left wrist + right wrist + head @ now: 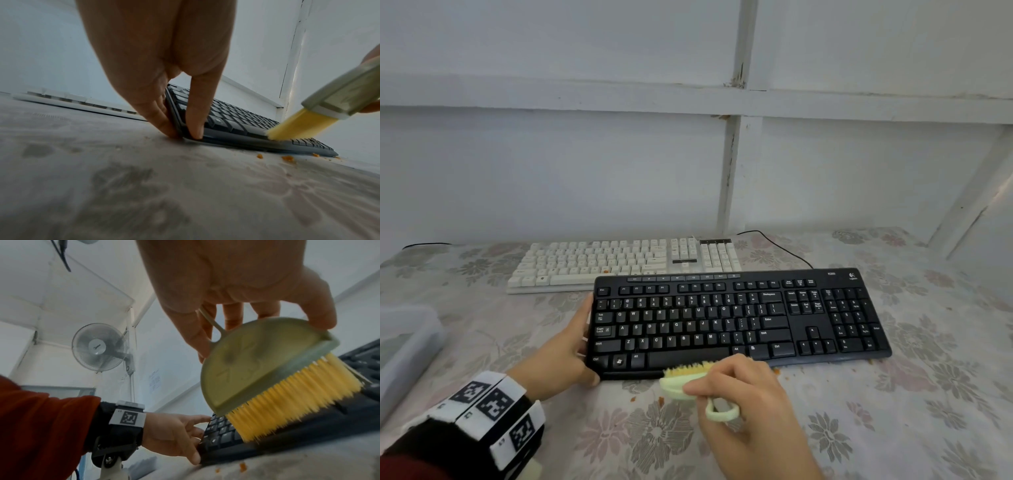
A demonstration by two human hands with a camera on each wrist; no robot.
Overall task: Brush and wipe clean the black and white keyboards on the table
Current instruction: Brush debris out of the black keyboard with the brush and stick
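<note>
The black keyboard (pixel 739 318) lies on the floral tablecloth (pixel 893 411), with the white keyboard (pixel 619 263) just behind it. My left hand (pixel 566 346) grips the black keyboard's left end, thumb on the near corner and fingers along the side edge (pixel 164 104). My right hand (pixel 739 387) pinches a pale green brush (pixel 681 385) with yellow bristles (pixel 287 399). The bristles touch the keyboard's front edge by the space bar (pixel 296 126). Orange crumbs (pixel 287 158) lie on the cloth in front of the keyboard.
A translucent plastic box (pixel 407 342) stands at the table's left edge. A black cable (pixel 777 246) runs behind the keyboards along the white wall. A wall fan (pixel 98 347) hangs behind me.
</note>
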